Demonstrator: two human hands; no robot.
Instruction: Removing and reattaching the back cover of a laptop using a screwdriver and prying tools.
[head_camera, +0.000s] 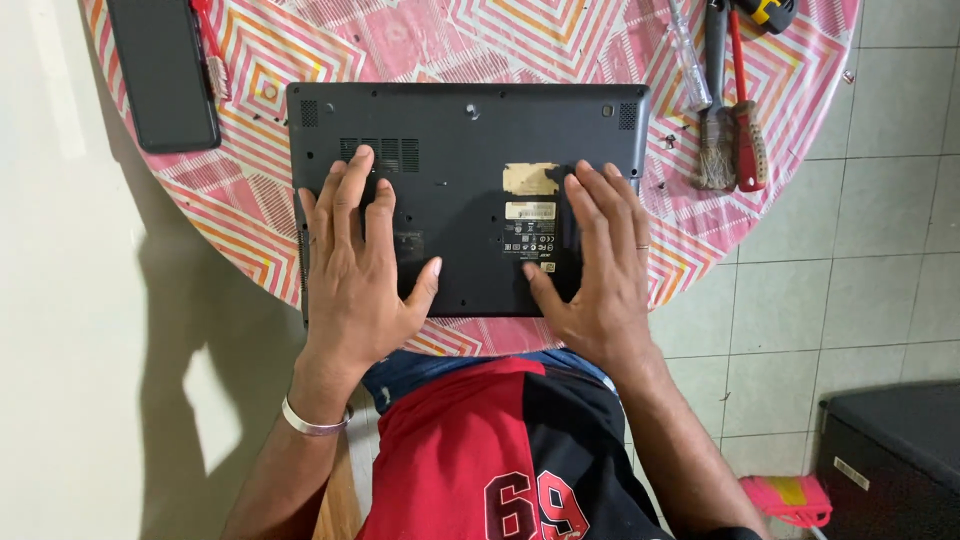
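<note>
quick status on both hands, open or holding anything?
Left hand: open, flat on the black laptop underside, holding nothing.
Right hand: open, flat on the same laptop by the label stickers, holding nothing.

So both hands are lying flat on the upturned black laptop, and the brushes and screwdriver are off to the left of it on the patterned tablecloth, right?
Not quite. The head view shows the brushes and the screwdriver off to the right of the laptop, not the left. The rest holds: the left hand and the right hand both lie flat on the upturned black laptop, on the patterned tablecloth.
</note>
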